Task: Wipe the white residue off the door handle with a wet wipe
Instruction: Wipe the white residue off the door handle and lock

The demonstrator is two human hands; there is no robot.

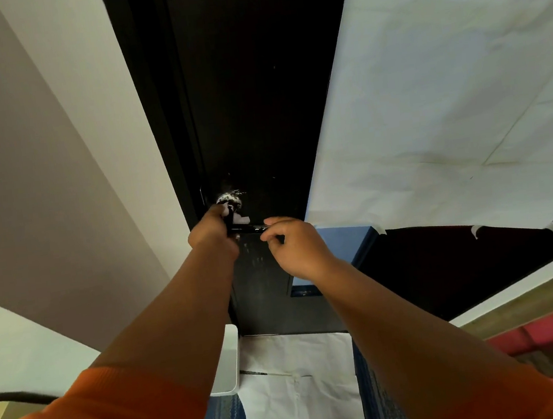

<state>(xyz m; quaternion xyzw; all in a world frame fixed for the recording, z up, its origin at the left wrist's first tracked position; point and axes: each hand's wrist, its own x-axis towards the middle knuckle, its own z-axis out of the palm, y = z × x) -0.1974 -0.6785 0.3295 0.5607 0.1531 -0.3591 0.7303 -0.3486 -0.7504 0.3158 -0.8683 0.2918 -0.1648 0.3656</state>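
Note:
A black lever door handle (pixel 248 228) sticks out of a black door (pixel 250 109), with white residue (pixel 229 198) smeared around its round base. My left hand (pixel 214 232) grips a small white wet wipe (pixel 240 219) against the handle near its base. My right hand (pixel 295 247) pinches the free end of the lever between thumb and fingers. White specks also run down the door face below the handle.
White paper sheets (pixel 445 104) cover the wall right of the door, taped at the lower edge. More paper (pixel 297 372) lies on the floor below. A white bin (pixel 229 363) stands at the door's foot on the left. A blue box (pixel 344 239) sits behind my right hand.

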